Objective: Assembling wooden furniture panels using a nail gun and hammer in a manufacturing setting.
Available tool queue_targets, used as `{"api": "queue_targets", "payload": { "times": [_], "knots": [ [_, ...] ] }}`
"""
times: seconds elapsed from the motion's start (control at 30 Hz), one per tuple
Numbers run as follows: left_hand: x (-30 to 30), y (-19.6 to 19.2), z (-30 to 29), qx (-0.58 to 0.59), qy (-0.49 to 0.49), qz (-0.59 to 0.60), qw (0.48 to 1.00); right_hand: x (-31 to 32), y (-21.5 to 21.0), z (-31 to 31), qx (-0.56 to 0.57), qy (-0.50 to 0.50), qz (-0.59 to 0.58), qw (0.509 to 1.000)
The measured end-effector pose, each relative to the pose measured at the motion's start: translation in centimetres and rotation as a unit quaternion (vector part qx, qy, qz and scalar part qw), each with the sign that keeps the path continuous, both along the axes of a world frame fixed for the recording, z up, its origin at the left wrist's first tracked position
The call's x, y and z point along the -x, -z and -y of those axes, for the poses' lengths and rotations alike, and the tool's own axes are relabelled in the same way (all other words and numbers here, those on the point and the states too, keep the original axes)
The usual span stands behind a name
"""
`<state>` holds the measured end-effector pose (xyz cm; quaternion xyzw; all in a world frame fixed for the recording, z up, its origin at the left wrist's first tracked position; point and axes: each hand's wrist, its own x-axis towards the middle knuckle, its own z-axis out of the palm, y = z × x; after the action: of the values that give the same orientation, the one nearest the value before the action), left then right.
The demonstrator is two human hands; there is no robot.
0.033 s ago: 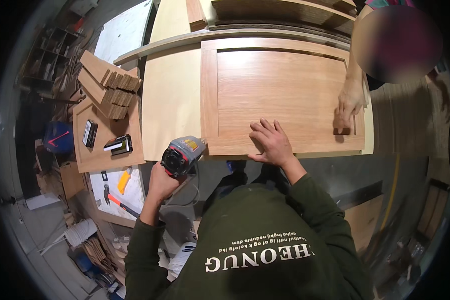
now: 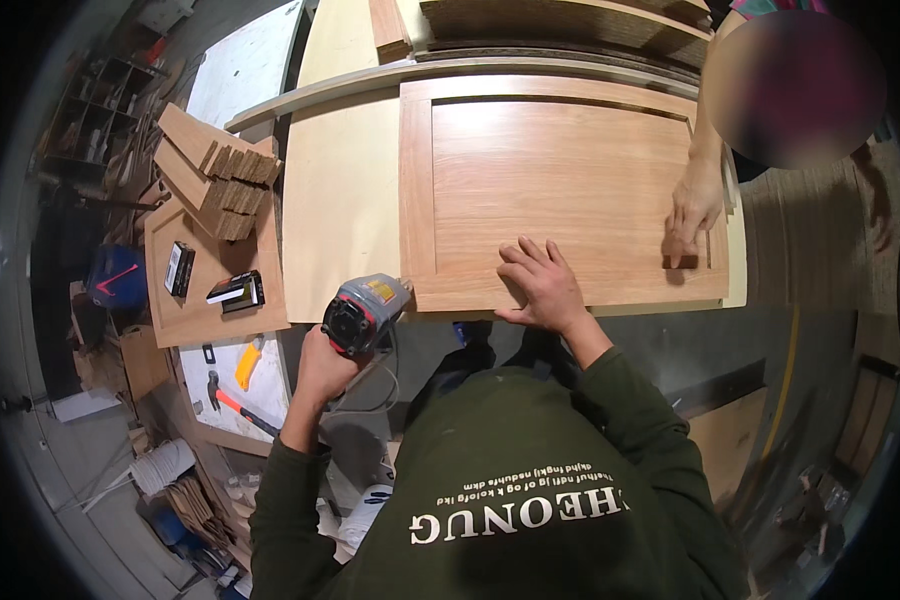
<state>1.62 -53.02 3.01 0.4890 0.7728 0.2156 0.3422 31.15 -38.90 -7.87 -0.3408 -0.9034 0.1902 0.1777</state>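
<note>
The framed wooden cabinet door panel (image 2: 560, 190), light reddish-brown with a raised border around a flat recessed centre, lies flat on a pale plywood worktop (image 2: 340, 200). Its near edge runs along the worktop's front edge. The grain runs lengthwise and the surface looks clean and unfinished.

The right hand (image 2: 540, 285) rests palm down on the panel's near rail, fingers spread and flat; it presses on the wood and grips nothing. The left hand (image 2: 325, 365) is closed around the grey and red handheld power tool (image 2: 365, 310), held just off the panel's near left corner, over the gap in front of the worktop. The tool's working end points away from the camera and cannot be made out; whether it touches the panel cannot be told.

A second person's hand (image 2: 695, 205) rests on the panel's far right rail, fingertips down. That person's body is cut off at the upper right edge.

To the left, a smaller wooden board (image 2: 210, 280) carries a stack of short wooden offcuts (image 2: 215, 175) and two small dark boxes (image 2: 210, 280). Below it, an orange-handled hammer (image 2: 235, 405) lies on a white surface. Items further left are too distorted by the lens rim to identify.
</note>
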Motion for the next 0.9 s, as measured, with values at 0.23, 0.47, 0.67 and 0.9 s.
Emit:
{"api": "queue_targets", "payload": {
  "times": [0.23, 0.47, 0.67, 0.9],
  "knots": [
    [-1.0, -1.2, 3.1, 0.023, -0.024, 0.005, 0.999, 0.0, 0.3, 0.1, -0.001, 0.000, 0.010, 1.000],
    [-2.8, 0.2, 8.1, 0.002, -0.115, 0.083, 0.990, 0.2, 0.4, 0.0, -0.010, -0.016, 0.009, 1.000],
    [-2.1, 4.3, 12.4, 0.045, -0.075, 0.038, 0.995, -0.3, 2.2, 0.1, -0.032, -0.018, 0.019, 0.999],
    [-5.1, 1.4, 9.6, 0.022, -0.134, 0.156, 0.978, -0.4, -0.2, 2.4, 0.001, 0.026, 0.056, 0.998]
  ]
}}
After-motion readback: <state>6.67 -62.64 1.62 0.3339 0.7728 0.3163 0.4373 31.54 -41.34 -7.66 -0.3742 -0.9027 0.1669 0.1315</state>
